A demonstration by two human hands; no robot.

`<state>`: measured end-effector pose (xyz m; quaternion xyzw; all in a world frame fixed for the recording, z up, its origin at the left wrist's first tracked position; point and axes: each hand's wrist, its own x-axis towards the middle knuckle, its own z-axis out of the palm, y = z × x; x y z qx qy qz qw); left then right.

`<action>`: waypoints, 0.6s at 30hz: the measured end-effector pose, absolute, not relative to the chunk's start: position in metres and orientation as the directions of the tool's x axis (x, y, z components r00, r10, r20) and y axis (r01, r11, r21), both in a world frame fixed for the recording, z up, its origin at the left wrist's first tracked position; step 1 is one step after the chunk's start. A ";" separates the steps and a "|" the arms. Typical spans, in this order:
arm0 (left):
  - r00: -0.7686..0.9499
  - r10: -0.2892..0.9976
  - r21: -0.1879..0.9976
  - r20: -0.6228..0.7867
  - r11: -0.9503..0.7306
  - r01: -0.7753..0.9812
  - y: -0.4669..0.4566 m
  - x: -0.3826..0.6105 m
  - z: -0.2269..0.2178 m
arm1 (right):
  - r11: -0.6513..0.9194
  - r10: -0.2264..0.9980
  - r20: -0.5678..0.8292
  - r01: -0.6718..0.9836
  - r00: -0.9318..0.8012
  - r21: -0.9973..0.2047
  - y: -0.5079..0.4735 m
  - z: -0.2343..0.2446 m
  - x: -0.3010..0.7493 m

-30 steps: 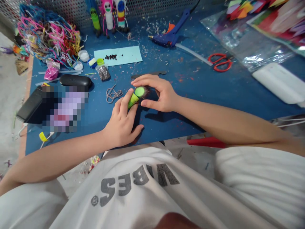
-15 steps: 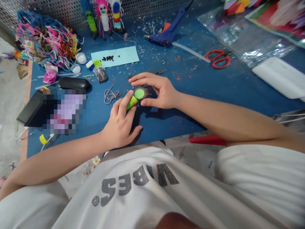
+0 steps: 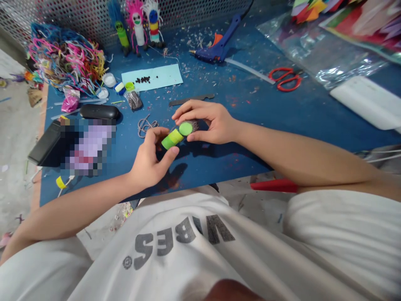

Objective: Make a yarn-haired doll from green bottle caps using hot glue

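Between my hands, just above the blue table, is a small doll (image 3: 172, 139) with a green and yellow-green tube body. Its round face is a plain light green disc, backed by dark hair-like strands. My right hand (image 3: 208, 121) pinches the head end between thumb and fingers, partly covering the strands. Around the body's lower end curve the thumb and fingers of my left hand (image 3: 153, 156). A loose grey-brown cord (image 3: 146, 125) lies beyond my left fingers. Behind my right hand rests a flat dark metal strip (image 3: 191, 100).
Finished-looking yarn dolls (image 3: 138, 29) stand at the back, beside a tangled yarn pile (image 3: 67, 58). A light blue card (image 3: 169, 77) carries small dark beads. Farther right lie a blue glue gun (image 3: 213, 52), red-handled scissors (image 3: 285, 79) and a white case (image 3: 366, 102). A black case (image 3: 99, 111) sits left.
My left hand has shifted from lying over the doll's body to holding its lower end between thumb and fingers, exposing more of it. My right hand stays at the head.
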<state>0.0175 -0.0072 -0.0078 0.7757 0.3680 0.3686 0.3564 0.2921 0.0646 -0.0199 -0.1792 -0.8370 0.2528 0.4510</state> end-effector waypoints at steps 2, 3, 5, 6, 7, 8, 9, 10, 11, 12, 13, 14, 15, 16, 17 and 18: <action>0.458 0.869 0.904 0.186 -0.334 0.266 -0.002 0.019 -0.009 | 0.810 0.526 0.649 0.092 -0.549 -0.578 0.062 -0.020 0.291; 0.466 0.873 0.926 0.141 -0.283 0.250 0.000 0.020 -0.009 | 0.810 0.530 0.638 0.111 -0.558 -0.576 0.061 -0.021 0.291; 0.458 0.883 0.943 0.107 -0.236 0.235 0.003 0.021 -0.009 | 0.813 0.542 0.627 0.161 -0.559 -0.559 0.060 -0.021 0.292; 0.438 0.893 0.942 0.108 -0.233 0.242 0.003 0.021 -0.009 | 0.817 0.548 0.632 0.187 -0.548 -0.546 0.059 -0.022 0.292; 0.410 0.905 0.938 0.116 -0.236 0.254 0.003 0.022 -0.008 | 0.820 0.554 0.641 0.215 -0.531 -0.531 0.059 -0.021 0.293; 0.379 0.917 0.933 0.129 -0.242 0.267 0.003 0.022 -0.008 | 0.823 0.559 0.654 0.244 -0.509 -0.514 0.058 -0.021 0.295; 0.351 0.926 0.929 0.143 -0.248 0.275 0.003 0.023 -0.007 | 0.828 0.557 0.676 0.269 -0.482 -0.491 0.057 -0.021 0.296; 0.331 0.931 0.926 0.153 -0.252 0.282 0.003 0.023 -0.007 | 0.838 0.546 0.706 0.290 -0.451 -0.462 0.055 -0.021 0.297; 0.314 0.936 0.923 0.159 -0.254 0.289 0.002 0.023 -0.006 | 0.845 0.532 0.733 0.313 -0.424 -0.433 0.053 -0.021 0.298; 0.298 0.940 0.921 0.165 -0.255 0.294 0.002 0.024 -0.006 | 0.849 0.521 0.753 0.338 -0.402 -0.407 0.051 -0.021 0.298; 0.282 0.944 0.919 0.173 -0.257 0.299 0.002 0.025 -0.006 | 0.844 0.521 0.760 0.367 -0.387 -0.392 0.048 -0.022 0.298; 0.265 0.947 0.917 0.183 -0.262 0.302 0.002 0.025 -0.006 | 0.827 0.541 0.750 0.401 -0.379 -0.394 0.045 -0.022 0.297; 0.248 0.948 0.915 0.199 -0.270 0.301 0.001 0.027 -0.006 | 0.798 0.580 0.723 0.439 -0.374 -0.413 0.041 -0.022 0.295; 0.234 0.948 0.914 0.216 -0.281 0.295 0.001 0.028 -0.006 | 0.759 0.630 0.685 0.479 -0.366 -0.442 0.038 -0.022 0.292; 0.220 0.947 0.915 0.234 -0.291 0.281 0.000 0.029 -0.007 | 0.718 0.675 0.650 0.512 -0.349 -0.471 0.034 -0.021 0.289; 0.209 0.946 0.918 0.248 -0.299 0.262 0.000 0.031 -0.008 | 0.683 0.709 0.625 0.537 -0.326 -0.495 0.030 -0.021 0.286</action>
